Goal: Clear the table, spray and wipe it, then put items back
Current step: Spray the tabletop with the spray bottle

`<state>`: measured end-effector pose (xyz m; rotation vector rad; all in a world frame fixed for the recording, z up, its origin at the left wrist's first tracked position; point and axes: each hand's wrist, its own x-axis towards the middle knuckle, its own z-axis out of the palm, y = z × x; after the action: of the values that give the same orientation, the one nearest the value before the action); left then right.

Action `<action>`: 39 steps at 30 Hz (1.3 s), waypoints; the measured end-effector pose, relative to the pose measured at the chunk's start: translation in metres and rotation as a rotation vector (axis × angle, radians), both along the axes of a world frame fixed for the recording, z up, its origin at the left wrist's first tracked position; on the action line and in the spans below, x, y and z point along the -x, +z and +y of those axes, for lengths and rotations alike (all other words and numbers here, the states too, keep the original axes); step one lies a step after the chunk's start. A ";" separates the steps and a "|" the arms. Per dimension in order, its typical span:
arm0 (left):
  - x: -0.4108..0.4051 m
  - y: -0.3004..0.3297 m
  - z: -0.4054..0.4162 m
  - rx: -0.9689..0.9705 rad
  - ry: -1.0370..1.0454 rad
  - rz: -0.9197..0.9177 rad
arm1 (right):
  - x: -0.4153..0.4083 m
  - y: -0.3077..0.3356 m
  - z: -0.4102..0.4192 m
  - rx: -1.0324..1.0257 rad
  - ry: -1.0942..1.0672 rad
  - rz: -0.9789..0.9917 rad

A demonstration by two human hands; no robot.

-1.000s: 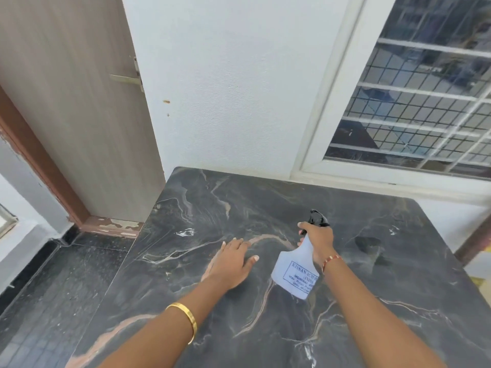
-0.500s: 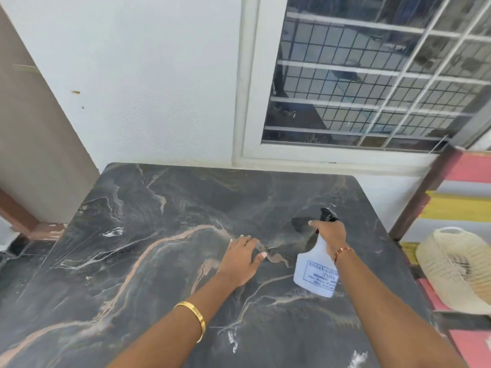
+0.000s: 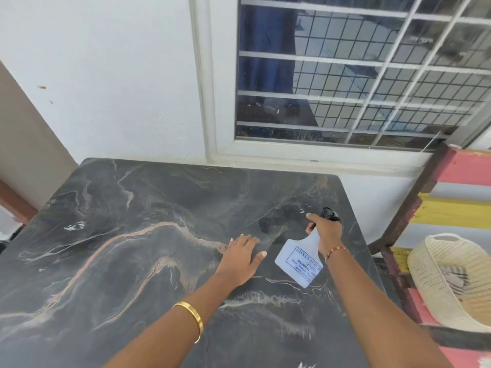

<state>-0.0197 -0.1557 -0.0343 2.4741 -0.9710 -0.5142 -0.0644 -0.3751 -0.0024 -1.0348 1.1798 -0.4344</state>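
The right hand (image 3: 326,231) holds the spray bottle (image 3: 299,261) by its neck, fingers curled round the trigger and nozzle aimed across the dark marble table (image 3: 127,235), presumably to wet it, while the left hand (image 3: 241,257) rests flat, fingers straight, for support.

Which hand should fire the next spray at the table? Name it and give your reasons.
Right. The right hand already grips the spray bottle at its neck, nozzle aimed over the table. The left hand lies flat on the marble, holding nothing.
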 end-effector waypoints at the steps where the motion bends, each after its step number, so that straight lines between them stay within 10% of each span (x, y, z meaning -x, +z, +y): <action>1: 0.004 0.001 -0.003 -0.003 -0.005 -0.001 | 0.003 -0.002 -0.003 -0.031 -0.008 -0.018; 16: 0.008 0.014 -0.012 -0.021 -0.051 -0.038 | 0.021 -0.007 0.005 0.029 -0.004 -0.002; 39: 0.019 0.021 0.169 0.003 0.364 -0.077 | -0.006 0.029 0.205 0.476 0.832 0.188</action>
<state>-0.0387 0.0132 -0.0134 2.6015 -0.5251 -0.2982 -0.0580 -0.1701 0.0267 -1.8931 0.7113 0.0576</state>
